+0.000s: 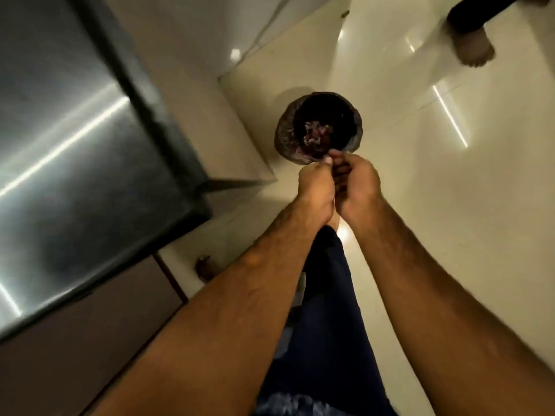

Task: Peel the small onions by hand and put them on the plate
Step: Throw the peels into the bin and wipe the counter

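- While both hands sit side by side on the near side of the bin, the left hand and right hand curl their fingers in toward each other, tips meeting over the bin's near rim.
- Grip: both curled tight, pinch-like. The fingers hide the contents, so I can't tell if it's an onion, skin or nothing.
- Onion: not visible. If held, it sits between the fingertips, bin-side of the palms. Long axis unreadable; neither hand clearly nearer.
- Peel scraps lie in the bin's bottom, just beyond the fingertips. A drop looks lined up, by my read.
- Plate: not in view.
- Room: steel counter left of the bin, edge close. Open floor right of the bin. Another person's foot beyond the bin, well apart.
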